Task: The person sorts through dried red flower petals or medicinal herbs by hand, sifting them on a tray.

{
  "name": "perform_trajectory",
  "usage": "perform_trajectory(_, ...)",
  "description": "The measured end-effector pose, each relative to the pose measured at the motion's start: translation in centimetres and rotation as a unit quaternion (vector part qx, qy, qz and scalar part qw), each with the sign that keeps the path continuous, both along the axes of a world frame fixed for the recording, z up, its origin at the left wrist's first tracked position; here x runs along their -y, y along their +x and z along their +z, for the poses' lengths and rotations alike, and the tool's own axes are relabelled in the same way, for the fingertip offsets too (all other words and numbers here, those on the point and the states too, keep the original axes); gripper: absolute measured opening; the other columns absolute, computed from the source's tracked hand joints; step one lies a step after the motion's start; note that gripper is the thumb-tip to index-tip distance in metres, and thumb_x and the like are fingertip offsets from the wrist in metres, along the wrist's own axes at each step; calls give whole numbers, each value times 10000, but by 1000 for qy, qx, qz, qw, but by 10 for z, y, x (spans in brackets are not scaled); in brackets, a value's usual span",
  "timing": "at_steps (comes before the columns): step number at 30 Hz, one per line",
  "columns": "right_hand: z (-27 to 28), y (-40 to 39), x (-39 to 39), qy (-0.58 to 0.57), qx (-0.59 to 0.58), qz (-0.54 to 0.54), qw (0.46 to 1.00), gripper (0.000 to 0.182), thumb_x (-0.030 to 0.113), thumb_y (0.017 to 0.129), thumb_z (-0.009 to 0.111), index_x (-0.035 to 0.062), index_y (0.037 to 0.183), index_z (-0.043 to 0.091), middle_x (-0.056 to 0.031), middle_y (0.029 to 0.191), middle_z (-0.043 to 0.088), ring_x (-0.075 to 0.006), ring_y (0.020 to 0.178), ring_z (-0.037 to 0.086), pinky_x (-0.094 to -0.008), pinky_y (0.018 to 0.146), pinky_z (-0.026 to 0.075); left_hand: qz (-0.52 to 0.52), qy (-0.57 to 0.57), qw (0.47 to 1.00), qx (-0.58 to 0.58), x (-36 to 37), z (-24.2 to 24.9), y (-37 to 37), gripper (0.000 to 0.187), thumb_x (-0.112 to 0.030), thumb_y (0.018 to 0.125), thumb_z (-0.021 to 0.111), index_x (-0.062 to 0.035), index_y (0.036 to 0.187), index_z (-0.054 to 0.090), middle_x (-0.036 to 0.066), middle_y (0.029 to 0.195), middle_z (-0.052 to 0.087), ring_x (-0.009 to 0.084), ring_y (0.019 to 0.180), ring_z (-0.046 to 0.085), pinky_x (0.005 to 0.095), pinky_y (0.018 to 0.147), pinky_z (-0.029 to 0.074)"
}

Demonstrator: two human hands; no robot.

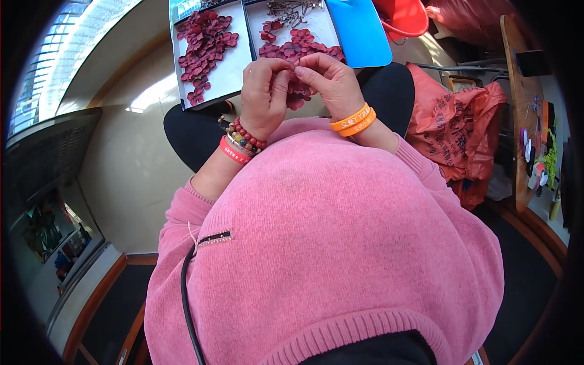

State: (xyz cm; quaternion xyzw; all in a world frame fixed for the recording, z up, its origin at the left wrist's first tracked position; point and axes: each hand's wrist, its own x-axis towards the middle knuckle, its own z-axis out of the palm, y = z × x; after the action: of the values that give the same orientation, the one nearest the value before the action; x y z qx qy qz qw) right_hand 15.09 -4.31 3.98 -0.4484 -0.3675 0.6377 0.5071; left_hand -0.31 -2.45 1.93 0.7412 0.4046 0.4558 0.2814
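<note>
Both hands meet over the near edge of a white tray [234, 82] lying across the knees. My left hand [266, 91] and my right hand [331, 82] pinch at the top of a dark red flower piece [298, 97], whose petals hang below the fingertips. Exactly what sits between the fingertips is too small to tell. Dark red petal flowers [204, 52] lie in the tray's left compartment. More red flowers [302, 42] fill part of the right compartment, with thin brownish stems [292, 11] at its far end.
A blue board [363, 33] adjoins the tray's right side. Beyond it stands a red basin [404, 17]. Red plastic bags [453, 128] lie right of the knees, near a wooden board [517, 121] on edge. A black cable [185, 298] runs down the pink sweater.
</note>
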Motion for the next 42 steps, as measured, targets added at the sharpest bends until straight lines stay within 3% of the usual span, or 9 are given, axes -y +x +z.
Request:
perform_trajectory(4, -3, 1, 0, 1, 11, -11, 1000, 115, 81, 846, 630, 36, 952, 628, -15, 828, 637, -73, 700, 591, -212, 610, 491, -31, -238, 932, 273, 2, 9, 6, 147, -135, 949, 466, -25, 983, 556, 17, 893, 587, 63, 702, 550, 181, 602, 444)
perform_trajectory(8, -8, 0, 0, -5, 22, 6, 1000, 110, 97, 844, 634, 37, 936, 636, -19, 813, 649, -78, 680, 610, -214, 594, 503, -131, -377, 899, 179, -14, 8, -15, 170, -163, 946, 478, -11, 942, 553, 2, 824, 572, 57, 757, 515, 197, 659, 420)
perform_trajectory(16, -28, 3, -4, -56, 55, 25, 997, 121, 155, 831, 653, 39, 858, 632, 2, 740, 618, -53, 612, 550, -191, 533, 442, -120, -263, 956, 52, -6, -6, -8, 107, -103, 939, 481, -11, 908, 526, 3, 778, 537, 58, 730, 489, 210, 657, 423)
perform_trajectory(26, -23, 8, -3, -83, 114, 19, 990, 117, 129, 799, 676, 37, 865, 644, 15, 716, 597, -41, 627, 537, -182, 520, 423, -138, -373, 893, 211, -8, -27, -3, 149, -123, 944, 437, -19, 976, 538, 22, 832, 588, 77, 746, 558, 216, 696, 442)
perform_trajectory(31, -34, 8, -5, 15, 61, -24, 998, 102, 111, 807, 665, 30, 866, 645, 24, 711, 593, -41, 637, 547, -189, 528, 431, -123, -478, 818, 296, -11, -28, 2, 173, -130, 940, 429, -22, 970, 560, 53, 811, 638, 102, 701, 591, 222, 633, 443)
perform_trajectory(34, -49, 15, -6, 40, 109, -5, 993, 98, 103, 814, 649, 18, 864, 643, 14, 702, 599, -42, 630, 552, -196, 524, 433, -61, -524, 813, 248, -23, -35, -1, 175, -143, 913, 483, -2, 961, 575, 34, 840, 618, 113, 766, 584, 238, 710, 458)
perform_trajectory(37, -55, 27, -6, -20, 148, 33, 988, 95, 93, 814, 634, 6, 855, 638, -3, 676, 607, -43, 601, 552, -202, 511, 434, -9, -326, 945, -30, -46, -68, 1, 157, -133, 876, 528, 9, 916, 583, 39, 834, 625, 116, 766, 590, 249, 687, 466)
perform_trajectory(41, -62, 45, -7, -6, 237, 54, 970, 78, 71, 818, 637, -4, 818, 618, -34, 668, 616, -89, 549, 596, -217, 481, 482, 16, -166, 955, -245, -73, -89, 14, 155, -118, 775, 591, -29, 902, 604, 93, 832, 622, 222, 784, 618, 317, 704, 484)
perform_trajectory(42, -61, 48, -7, -15, 236, 47, 971, 86, 78, 805, 639, -6, 804, 620, -33, 655, 616, -81, 546, 582, -220, 484, 470, 21, -201, 950, -236, -75, -88, 21, 147, -142, 713, 549, -78, 818, 630, 108, 852, 626, 296, 846, 603, 410, 750, 467)
